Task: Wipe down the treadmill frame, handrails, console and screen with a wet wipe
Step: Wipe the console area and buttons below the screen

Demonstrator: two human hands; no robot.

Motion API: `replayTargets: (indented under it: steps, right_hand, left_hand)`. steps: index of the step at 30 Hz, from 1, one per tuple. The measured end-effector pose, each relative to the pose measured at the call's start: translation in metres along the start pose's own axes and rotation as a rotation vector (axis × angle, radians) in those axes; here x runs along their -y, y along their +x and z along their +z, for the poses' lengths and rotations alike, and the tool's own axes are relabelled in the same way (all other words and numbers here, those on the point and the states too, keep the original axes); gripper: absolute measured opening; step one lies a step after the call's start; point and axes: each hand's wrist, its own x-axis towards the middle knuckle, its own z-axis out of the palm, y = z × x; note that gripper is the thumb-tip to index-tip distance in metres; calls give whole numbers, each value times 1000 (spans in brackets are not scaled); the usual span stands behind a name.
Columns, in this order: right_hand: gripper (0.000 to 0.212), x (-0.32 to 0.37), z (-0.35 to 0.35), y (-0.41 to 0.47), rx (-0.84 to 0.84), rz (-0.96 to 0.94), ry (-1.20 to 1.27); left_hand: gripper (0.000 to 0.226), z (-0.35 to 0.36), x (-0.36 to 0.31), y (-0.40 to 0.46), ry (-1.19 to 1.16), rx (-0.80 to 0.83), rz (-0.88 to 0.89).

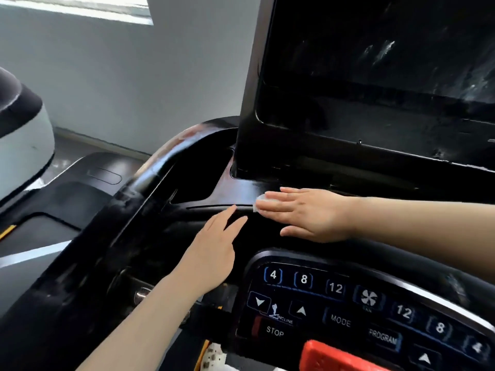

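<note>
At the frame's centre, the wet wipe is being pressed onto the console under the flat, straight-fingered right hand. The left hand is being rested open, holding nothing. The screen, upper right, is showing streaks, so judged unfinished.

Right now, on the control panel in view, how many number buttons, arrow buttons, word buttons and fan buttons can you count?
Round-cornered blue-outlined number buttons: 6 (4, 8, 12, 12, 8, 4)
White triangle arrow buttons: 3 (down, up, up)
White-lettered word buttons: 3 (STOP, MODE, PROGRAM)
White fan-icon button: 1
Total: 13
</note>
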Motion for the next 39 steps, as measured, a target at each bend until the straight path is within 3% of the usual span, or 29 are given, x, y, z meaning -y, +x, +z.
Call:
replayTargets:
  steps: [5,11,18,23,28,30,33,39]
  right_hand:
    - [60,-13,5,-37,-108,-116,-139]
    - [55,-18,7,-84,-109,-213,-266]
    - [51,6,-3,29,-105,-371,-300]
    - [50,-7,-20,22,-53,-494,-382]
    - [52,15,-21,76,24,-584,-489]
    - [51,38,-14,113,15,-608,-555]
    - [52,60,-10,137,210,-544,-507]
    - [48,56,-31,130,506,-697,-524]
  left_hand:
    - [61,5,-2,-20,15,13,-53]
    - [63,3,5,-19,36,83,-43]
    - [63,-7,22,-19,85,111,19]
    - [54,-9,50,-72,210,50,70]
    - [31,-5,59,-109,256,-58,10]
    - [40,-5,61,-120,234,-82,-25]
    - [42,0,68,-136,222,-119,-23]
    - [38,14,71,-157,187,-205,-39]
